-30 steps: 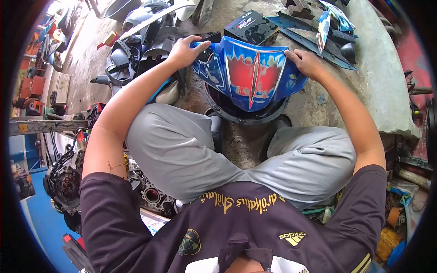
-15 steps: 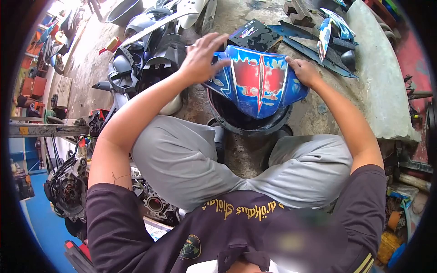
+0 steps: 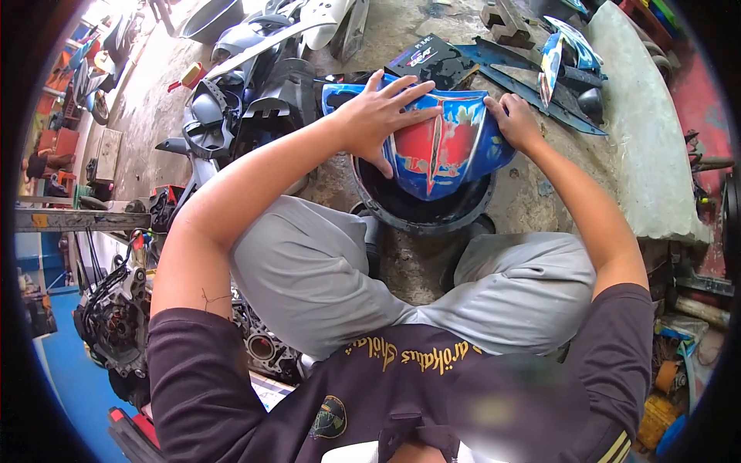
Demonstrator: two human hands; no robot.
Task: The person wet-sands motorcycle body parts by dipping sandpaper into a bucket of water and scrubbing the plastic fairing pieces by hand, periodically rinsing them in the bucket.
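Observation:
A blue and red motorcycle front panel (image 3: 455,147) with worn, patchy paint is held over a black bucket (image 3: 432,225) between my feet. My left hand (image 3: 384,116) lies across the panel's left and middle part, fingers spread, covering some of its surface. Whether anything is under that palm is hidden. At the panel's right upper edge, my right hand (image 3: 512,123) grips it, thumb on the near face and fingers curled behind the rim. The panel's lower tip points toward me, over the bucket's opening.
Behind the panel lies a black box (image 3: 429,62). Blue-black body strips (image 3: 540,96) and a multicoloured fairing piece (image 3: 567,54) are at right, beside a pale slab (image 3: 644,131). Grey and black motorcycle parts (image 3: 266,96) are piled at left. An engine part (image 3: 116,320) sits by my left arm.
My left hand has come down from above the panel's left edge and moved right onto its face. The panel has tilted and turned slightly; my right hand keeps its grip.

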